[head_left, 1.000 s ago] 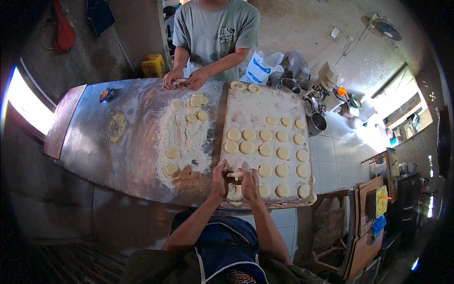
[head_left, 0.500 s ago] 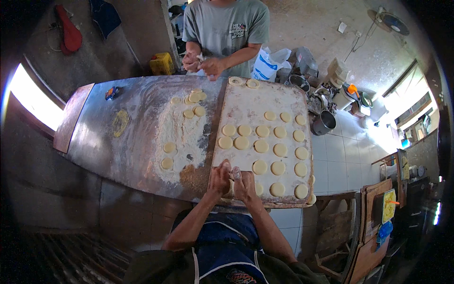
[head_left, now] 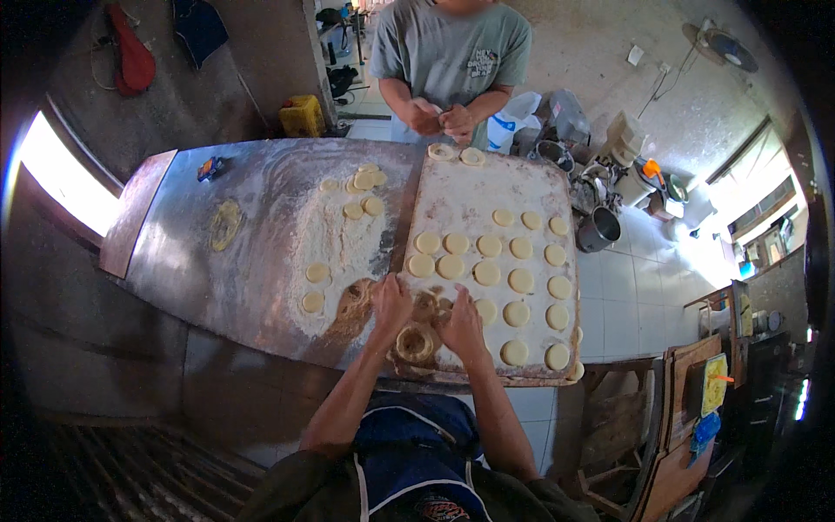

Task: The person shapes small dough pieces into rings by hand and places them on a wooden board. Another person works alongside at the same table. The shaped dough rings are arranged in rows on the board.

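Observation:
My left hand (head_left: 390,306) is over the near left edge of a floured board (head_left: 470,187), its fingers curled in. My right hand (head_left: 462,327) is a short way to its right, also with fingers curled. What they grip, if anything, is too small or hidden to name. A brownish patch (head_left: 429,304) shows between the hands. Just below it, close to my wrists, a brown ring-shaped piece (head_left: 417,344) lies on the board. Rows of pale round dough discs (head_left: 489,246) cover the board's middle and right; the nearest ones lie beside my right hand.
A metal table (head_left: 178,244) to the left carries spread flour (head_left: 330,244), loose dough discs (head_left: 317,272) and brown crumbs (head_left: 346,326). Two dough rings (head_left: 472,157) sit at the board's far edge. Opposite stands a person in a grey shirt (head_left: 452,56), hands together. Pots (head_left: 597,229) stand right.
My hands have moved apart, the left going left and up, the right going right. The brown ring between my wrists has come into view. The person opposite has brought both hands together.

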{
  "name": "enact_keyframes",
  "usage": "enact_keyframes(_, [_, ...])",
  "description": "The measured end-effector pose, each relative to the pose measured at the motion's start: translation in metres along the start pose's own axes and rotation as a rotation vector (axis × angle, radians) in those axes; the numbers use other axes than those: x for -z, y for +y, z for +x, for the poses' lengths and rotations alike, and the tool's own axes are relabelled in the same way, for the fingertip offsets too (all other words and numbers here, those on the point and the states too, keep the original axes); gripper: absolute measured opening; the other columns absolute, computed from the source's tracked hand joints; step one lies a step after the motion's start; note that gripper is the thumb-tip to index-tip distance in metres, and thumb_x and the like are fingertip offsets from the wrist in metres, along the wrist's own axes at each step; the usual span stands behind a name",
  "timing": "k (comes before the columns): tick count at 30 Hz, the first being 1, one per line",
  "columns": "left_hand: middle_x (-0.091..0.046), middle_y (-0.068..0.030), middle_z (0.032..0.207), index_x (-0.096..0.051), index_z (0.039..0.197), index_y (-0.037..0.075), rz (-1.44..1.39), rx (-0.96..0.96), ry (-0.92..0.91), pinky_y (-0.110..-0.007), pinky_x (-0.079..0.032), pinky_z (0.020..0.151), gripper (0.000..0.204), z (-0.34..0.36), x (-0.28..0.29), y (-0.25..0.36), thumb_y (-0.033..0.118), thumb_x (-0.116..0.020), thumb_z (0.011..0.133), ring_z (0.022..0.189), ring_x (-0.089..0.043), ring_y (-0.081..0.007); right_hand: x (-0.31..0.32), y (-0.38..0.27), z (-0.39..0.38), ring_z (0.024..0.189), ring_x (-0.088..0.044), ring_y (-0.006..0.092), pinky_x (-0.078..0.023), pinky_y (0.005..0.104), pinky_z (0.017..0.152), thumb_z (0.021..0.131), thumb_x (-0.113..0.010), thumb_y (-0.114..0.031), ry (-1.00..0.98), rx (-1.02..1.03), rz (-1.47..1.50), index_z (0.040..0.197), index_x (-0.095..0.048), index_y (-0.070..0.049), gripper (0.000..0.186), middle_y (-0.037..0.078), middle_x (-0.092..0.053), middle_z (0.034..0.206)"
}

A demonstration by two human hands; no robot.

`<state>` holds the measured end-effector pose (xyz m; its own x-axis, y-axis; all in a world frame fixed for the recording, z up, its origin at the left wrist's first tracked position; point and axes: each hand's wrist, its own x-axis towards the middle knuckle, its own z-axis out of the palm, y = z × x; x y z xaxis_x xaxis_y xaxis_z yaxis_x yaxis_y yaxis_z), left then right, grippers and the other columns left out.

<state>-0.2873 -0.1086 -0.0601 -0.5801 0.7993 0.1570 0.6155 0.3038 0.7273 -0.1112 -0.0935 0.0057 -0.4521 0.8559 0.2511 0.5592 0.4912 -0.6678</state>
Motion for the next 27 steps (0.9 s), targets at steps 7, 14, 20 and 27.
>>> enact_keyframes(7, [-0.061,-0.0139,0.092,-0.063,0.1,0.005,-0.052,-0.324,-0.14,-0.046,-0.044,0.084,0.029,0.001,0.045,0.03,0.019,-0.075,0.078,0.094,-0.059,-0.0348,0.038,0.002,-0.07,0.107,-0.052,0.0462,-0.04,0.0542,0.092,0.086,-0.063,-0.019,-0.031,-0.187,-0.333,0.117,-0.053,0.005,0.041,0.028,-0.054,0.115])
enact_keyframes(14, [-0.058,-0.0148,0.094,-0.061,0.103,0.002,-0.262,-0.305,-0.144,-0.044,-0.046,0.078,0.032,0.003,0.049,0.013,0.019,-0.074,0.08,0.092,-0.057,-0.0349,0.042,0.007,-0.077,0.081,-0.064,0.0343,-0.051,0.0446,0.073,0.074,-0.075,-0.007,-0.013,-0.361,-0.285,0.104,-0.062,0.001,0.033,0.016,-0.066,0.084])
enact_keyframes(20, [-0.057,-0.0177,0.094,-0.059,0.104,0.0,-0.43,-0.231,-0.177,-0.045,-0.045,0.078,0.024,0.005,0.122,-0.022,0.018,-0.065,0.089,0.09,-0.055,-0.0379,0.004,-0.061,-0.002,0.081,-0.07,0.023,-0.054,0.034,0.072,0.077,-0.074,-0.002,-0.133,-0.29,0.086,0.095,-0.066,0.0,0.019,0.017,-0.07,0.088])
enact_keyframes(27, [-0.058,-0.018,0.094,-0.059,0.101,0.001,-0.349,-0.084,0.03,-0.044,-0.046,0.074,0.016,0.01,0.186,-0.09,0.009,-0.062,0.087,0.088,-0.057,-0.0386,-0.178,-0.088,0.108,0.086,-0.064,0.035,-0.049,0.0466,0.081,0.073,-0.073,-0.013,-0.186,-0.026,-0.106,0.089,-0.064,-0.005,0.019,0.015,-0.066,0.084])
